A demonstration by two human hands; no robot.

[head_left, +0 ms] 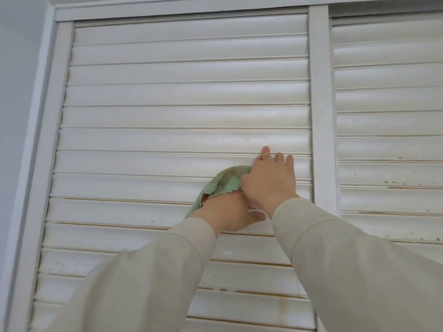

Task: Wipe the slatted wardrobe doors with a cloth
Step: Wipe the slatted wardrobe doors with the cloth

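A white slatted wardrobe door (167, 116) fills the view, its horizontal slats running between two upright frame pieces. A pale green cloth (224, 182) is pressed against the slats near the door's right side. My left hand (227, 214) lies under and behind the cloth, gripping its lower part, thumb pointing right. My right hand (269, 180) rests flat on the slats just right of the cloth, fingers spread upward, its thumb side overlapping the cloth's edge. Most of the cloth is hidden by both hands.
A second slatted door (388, 140) stands to the right, past a white upright frame post (322, 116), with dark specks on its lower slats. Lower slats of the left door show brownish worn edges. A grey-blue wall (16, 92) borders the left frame.
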